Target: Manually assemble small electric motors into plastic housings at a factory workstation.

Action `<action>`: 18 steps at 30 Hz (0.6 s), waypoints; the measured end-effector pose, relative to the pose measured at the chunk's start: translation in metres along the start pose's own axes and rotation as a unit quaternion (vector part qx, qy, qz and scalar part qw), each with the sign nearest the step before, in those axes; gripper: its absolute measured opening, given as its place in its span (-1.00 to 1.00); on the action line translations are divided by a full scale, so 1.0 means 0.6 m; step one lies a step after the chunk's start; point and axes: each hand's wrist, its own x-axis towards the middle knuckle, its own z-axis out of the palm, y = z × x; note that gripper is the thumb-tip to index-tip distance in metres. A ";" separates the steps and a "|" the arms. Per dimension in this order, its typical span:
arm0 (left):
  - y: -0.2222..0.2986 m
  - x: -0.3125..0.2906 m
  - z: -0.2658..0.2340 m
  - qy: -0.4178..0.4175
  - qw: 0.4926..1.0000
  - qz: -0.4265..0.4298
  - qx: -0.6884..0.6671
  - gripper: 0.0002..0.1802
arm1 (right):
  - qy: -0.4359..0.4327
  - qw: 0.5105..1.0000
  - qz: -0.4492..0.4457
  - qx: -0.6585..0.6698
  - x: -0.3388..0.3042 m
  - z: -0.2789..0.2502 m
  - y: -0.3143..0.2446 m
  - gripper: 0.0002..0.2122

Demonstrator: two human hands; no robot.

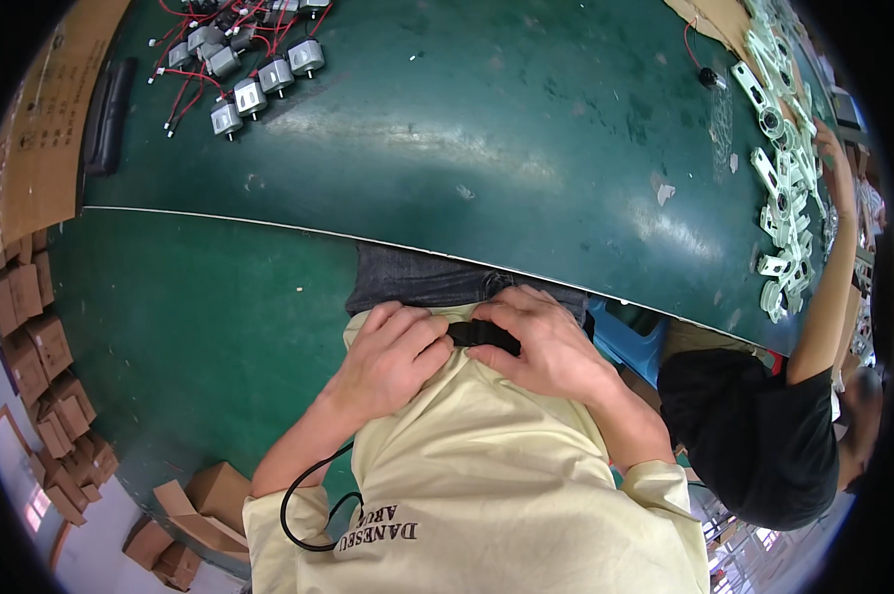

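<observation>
At my waist, over the pale yellow shirt (486, 445), both hands hold a black strap or buckle piece (494, 338). My left hand (392, 356) has its fingers curled round the left end. My right hand (546, 342) pinches the other end between thumb and fingers. Fingers partly cover the piece, so its exact form is hidden. A thin black cable (286, 505) loops beside my left arm. Dark trousers (407, 277) show just beyond my hands, by the table edge.
Small silver motors (251, 96) with red and black wires lie at the far left of the green table (447, 188). Pale green plastic parts (783, 198) line its right end, where a co-worker in black (749, 426) reaches. Cardboard boxes (46, 346) are stacked at left.
</observation>
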 end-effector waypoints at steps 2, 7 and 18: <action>-0.001 -0.002 0.000 0.002 1.000 -0.001 0.002 -0.82 | -0.005 1.000 0.002 0.004 0.003 -0.003 -0.001 -0.65; 0.000 -0.007 0.001 0.002 1.000 0.015 0.002 -0.81 | -0.020 1.000 0.012 0.010 0.001 -0.007 -0.009 -0.64; -0.003 0.004 -0.002 -0.013 0.996 -0.063 -0.060 -0.79 | 0.002 0.984 0.160 0.074 -0.052 -0.051 0.004 -0.74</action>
